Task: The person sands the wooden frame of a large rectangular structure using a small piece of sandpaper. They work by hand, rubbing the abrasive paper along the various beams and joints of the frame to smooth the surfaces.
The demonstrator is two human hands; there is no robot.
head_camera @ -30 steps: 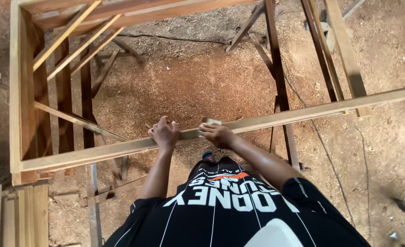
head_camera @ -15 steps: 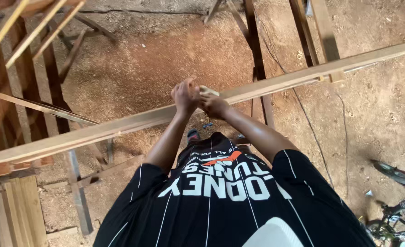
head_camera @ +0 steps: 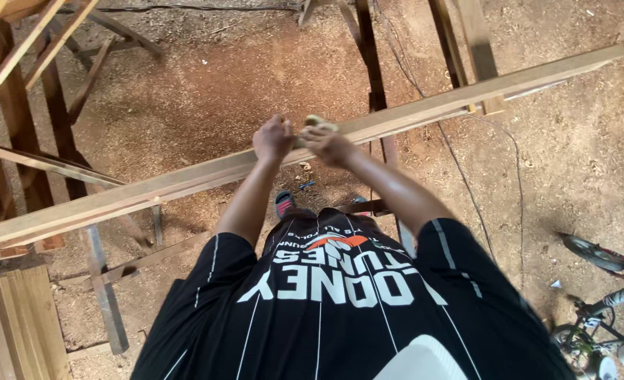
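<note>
Head view showed the left hand [head_camera: 273, 138] clamped on the long pale wooden rail [head_camera: 185, 179], steadying it. Beside it, touching, the right hand [head_camera: 326, 143] pressed a small tan sanding pad [head_camera: 320, 122] on the rail's top edge.

Both arms reach forward, elbows slightly bent. The left hand [head_camera: 274, 138] is curled closed. The right hand [head_camera: 326, 141] sits just beside it, fingers bent.
</note>
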